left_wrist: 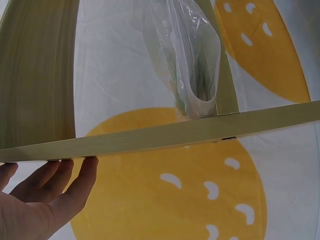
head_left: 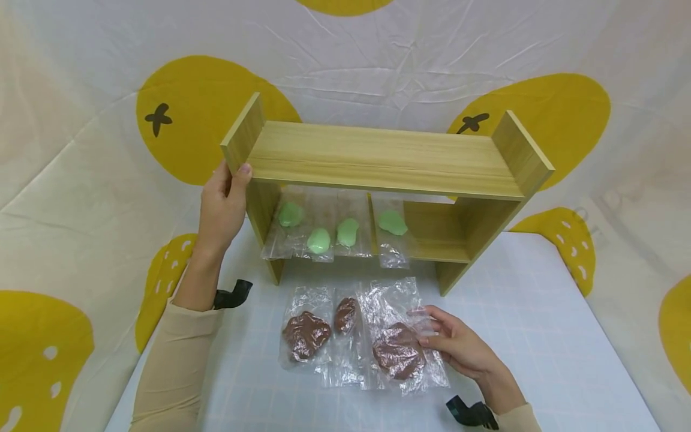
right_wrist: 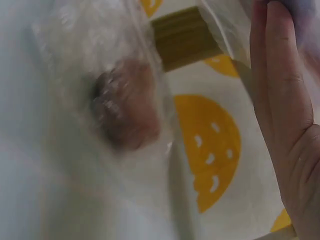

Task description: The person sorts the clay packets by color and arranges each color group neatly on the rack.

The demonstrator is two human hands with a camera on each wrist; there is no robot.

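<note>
The left hand holds the side board of the wooden shelf, with the thumb on one face and the fingers round the outside. The right hand pinches the side edge of a clear bag with a big brown lump. This bag is in front of the shelf, at the right end of a row. I cannot tell if it lies flat on the surface or is lifted a little. Just beside it is a bag with a small brown lump, and on the far left a bag with a wide brown lump. The bags' edges seem to lie over each other.

Four clear bags with green lumps are on the shelf's lower board, three close together at the left and one a bit to the right. Some hang over the front edge.

The brown lump looks soft, like dough, so a hard squeeze would likely squash it. The bag looks thin, floppy and slick, and the lump is probably the heavy part. A pinch on the edge may let it swing or slip, so a flat hand under the lump would hold it better. The shelf looks stiff, and its side board is good to grip
</note>
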